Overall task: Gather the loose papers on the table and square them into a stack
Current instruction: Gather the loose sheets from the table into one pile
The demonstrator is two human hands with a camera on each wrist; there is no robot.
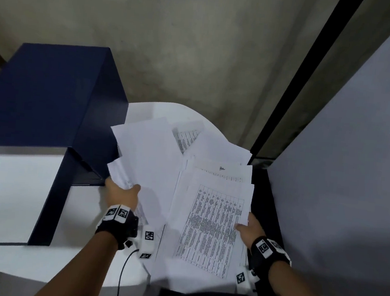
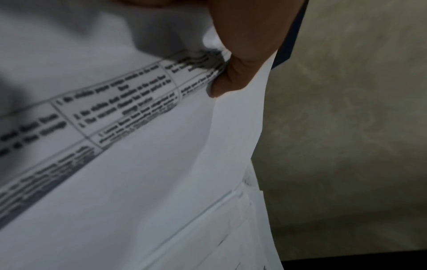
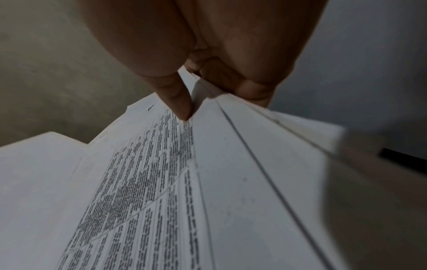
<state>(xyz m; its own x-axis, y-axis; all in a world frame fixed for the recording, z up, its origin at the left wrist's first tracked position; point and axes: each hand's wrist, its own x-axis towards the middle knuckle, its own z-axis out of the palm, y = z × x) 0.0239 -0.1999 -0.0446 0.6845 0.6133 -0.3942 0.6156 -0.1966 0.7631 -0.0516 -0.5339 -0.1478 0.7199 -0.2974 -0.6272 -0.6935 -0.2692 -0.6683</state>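
White printed papers lie fanned over the right half of the round white table [image 1: 67, 250]. My left hand [image 1: 124, 194] pinches the near-left edge of a blank-topped bundle of sheets [image 1: 150, 158], lifted and bent; in the left wrist view the thumb [image 2: 233, 73] presses on a printed sheet [image 2: 115, 113]. My right hand [image 1: 249, 228] grips the right edge of a sheaf topped by a table-printed page [image 1: 211, 224]; in the right wrist view the thumb [image 3: 177, 98] lies on top of the printed page [image 3: 148, 191] and fingers [image 3: 251, 85] curl beneath. More sheets [image 1: 215, 145] lie behind.
A dark blue box-shaped stand [image 1: 51, 102] occupies the table's left side, close to my left hand. A grey partition [image 1: 343, 161] with a black post rises on the right. A black cable [image 1: 123, 273] hangs from my left wrist. Concrete floor lies beyond the table.
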